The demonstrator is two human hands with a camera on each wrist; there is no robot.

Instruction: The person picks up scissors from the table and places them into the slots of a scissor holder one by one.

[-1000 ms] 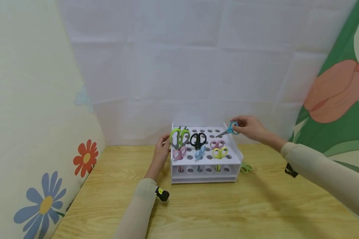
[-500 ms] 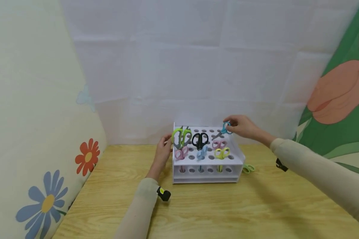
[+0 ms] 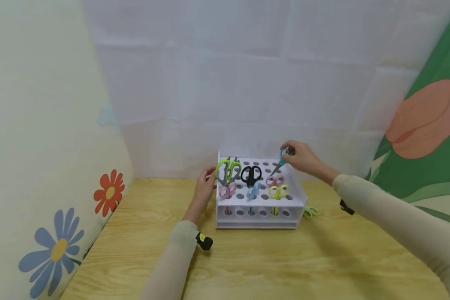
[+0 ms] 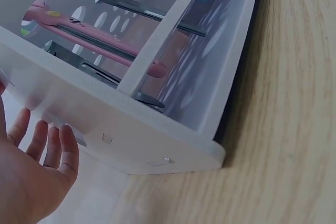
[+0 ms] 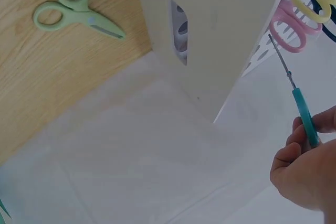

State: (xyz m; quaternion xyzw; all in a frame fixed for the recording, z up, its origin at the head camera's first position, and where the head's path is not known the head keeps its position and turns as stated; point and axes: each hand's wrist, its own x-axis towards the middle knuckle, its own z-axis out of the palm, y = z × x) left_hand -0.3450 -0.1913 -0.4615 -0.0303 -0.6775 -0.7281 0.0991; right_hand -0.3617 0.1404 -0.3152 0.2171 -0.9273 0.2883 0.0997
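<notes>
A white rack (image 3: 256, 225) with rows of round holes stands on the table. Scissors with pink (image 3: 222, 193), light blue (image 3: 253, 191), yellow (image 3: 278, 196) and black (image 3: 258, 176) handles stand in its holes, beside lime-green-handled ones (image 3: 230, 171) at the left. My left hand (image 3: 203, 192) is at the rack's left side wall, its fingers loosely bent against it in the left wrist view. Above the back right of the rack my right hand (image 3: 303, 158) pinches teal-blue scissors (image 5: 304, 114) by the handle. Their closed blades slant down toward the holes, near the pink handles.
Pale green scissors (image 5: 79, 15) lie on the wooden table (image 3: 262, 262) just right of the rack. A white sheet (image 3: 247, 91) hangs behind it. Flower-patterned cloth (image 3: 41, 146) covers the left side, with a tulip print (image 3: 423, 118) at the right.
My right hand has moved left over the rack with the teal-blue scissors, and their blades have tilted more steeply downward. The left hand stays at the rack's side.
</notes>
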